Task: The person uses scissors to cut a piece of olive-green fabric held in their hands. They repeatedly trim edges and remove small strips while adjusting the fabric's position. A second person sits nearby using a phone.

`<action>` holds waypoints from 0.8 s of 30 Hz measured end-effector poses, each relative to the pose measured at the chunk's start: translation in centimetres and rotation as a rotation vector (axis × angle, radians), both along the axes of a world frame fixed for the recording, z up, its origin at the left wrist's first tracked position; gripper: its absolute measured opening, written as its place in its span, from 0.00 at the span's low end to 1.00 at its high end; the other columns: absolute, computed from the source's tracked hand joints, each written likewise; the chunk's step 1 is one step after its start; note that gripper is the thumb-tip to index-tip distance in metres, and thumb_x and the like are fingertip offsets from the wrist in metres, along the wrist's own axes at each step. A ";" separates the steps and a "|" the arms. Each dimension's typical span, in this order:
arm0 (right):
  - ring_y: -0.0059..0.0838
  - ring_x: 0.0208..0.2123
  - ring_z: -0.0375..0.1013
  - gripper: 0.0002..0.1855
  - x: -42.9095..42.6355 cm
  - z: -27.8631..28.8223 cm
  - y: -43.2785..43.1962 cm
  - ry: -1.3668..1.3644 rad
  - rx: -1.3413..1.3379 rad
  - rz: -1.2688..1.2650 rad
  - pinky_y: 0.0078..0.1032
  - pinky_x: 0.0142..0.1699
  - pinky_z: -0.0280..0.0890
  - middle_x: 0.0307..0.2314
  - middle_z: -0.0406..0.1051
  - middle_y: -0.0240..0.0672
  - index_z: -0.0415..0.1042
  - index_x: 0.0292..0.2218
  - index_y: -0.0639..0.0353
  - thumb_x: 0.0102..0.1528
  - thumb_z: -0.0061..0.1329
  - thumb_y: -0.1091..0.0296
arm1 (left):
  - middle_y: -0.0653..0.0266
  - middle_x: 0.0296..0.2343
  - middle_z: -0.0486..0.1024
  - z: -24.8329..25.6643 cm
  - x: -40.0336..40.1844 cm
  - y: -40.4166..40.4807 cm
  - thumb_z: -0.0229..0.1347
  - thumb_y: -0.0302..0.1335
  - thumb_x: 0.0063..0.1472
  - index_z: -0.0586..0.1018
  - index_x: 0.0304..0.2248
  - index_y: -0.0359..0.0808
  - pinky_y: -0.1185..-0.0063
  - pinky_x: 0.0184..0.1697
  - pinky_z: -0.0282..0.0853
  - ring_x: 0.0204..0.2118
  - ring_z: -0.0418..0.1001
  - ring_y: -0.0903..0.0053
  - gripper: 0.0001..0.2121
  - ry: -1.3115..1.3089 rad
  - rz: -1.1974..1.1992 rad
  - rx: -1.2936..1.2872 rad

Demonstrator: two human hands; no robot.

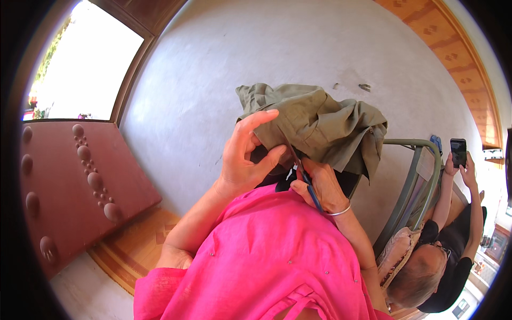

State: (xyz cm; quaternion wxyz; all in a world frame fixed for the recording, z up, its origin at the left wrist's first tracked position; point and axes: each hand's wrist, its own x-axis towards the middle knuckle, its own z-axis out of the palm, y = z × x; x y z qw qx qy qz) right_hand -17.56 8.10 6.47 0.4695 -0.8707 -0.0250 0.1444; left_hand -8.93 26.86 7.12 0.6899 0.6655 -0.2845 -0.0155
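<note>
An olive-green cloth garment (316, 120) lies bunched over my lap, with folds, seams and a loose corner hanging at its right. My right hand (324, 184), with a silver bangle at the wrist, grips a pair of blue-handled scissors (308, 180). Their dark blades point up and left against the cloth. My left hand (250, 154) is raised at the garment's left edge, thumb and forefinger spread apart around a gap; its lower fingers are partly hidden, and whether they touch the cloth I cannot tell. Something black lies under the garment, mostly hidden.
To the right, a person in black reclines on a green metal-framed bed (432, 160) with a pillow (398, 256), holding a smartphone (458, 152). A red door with round studs (132, 176) stands at the left. Small dark bits (365, 87) lie on the grey floor (192, 80).
</note>
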 end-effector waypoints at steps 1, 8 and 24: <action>0.57 0.26 0.68 0.27 -0.3 -0.4 0.0 -0.009 -0.014 -0.018 0.40 0.30 0.63 0.20 0.67 0.52 0.71 0.34 0.67 0.50 0.55 0.46 | 0.56 0.49 0.62 0.0 0.1 -0.1 0.55 0.08 0.51 0.61 0.52 0.27 0.78 0.47 0.71 0.47 0.70 0.72 0.29 -0.063 0.001 -0.001; 0.48 0.18 0.70 0.24 -1.0 -2.5 0.6 -0.254 0.084 -0.093 0.34 0.24 0.62 0.14 0.67 0.45 0.67 0.23 0.67 0.56 0.51 0.51 | 0.58 0.47 0.63 -1.7 0.4 0.2 0.54 0.10 0.53 0.61 0.53 0.29 0.78 0.47 0.69 0.45 0.70 0.75 0.28 0.192 -0.059 0.006; 0.57 0.26 0.69 0.26 0.0 -2.5 0.3 -0.074 -0.032 0.016 0.39 0.31 0.65 0.21 0.69 0.53 0.70 0.26 0.68 0.49 0.56 0.47 | 0.63 0.40 0.70 -3.1 -0.8 1.8 0.54 0.11 0.54 0.69 0.48 0.29 0.81 0.45 0.68 0.42 0.70 0.81 0.20 0.439 0.164 -0.176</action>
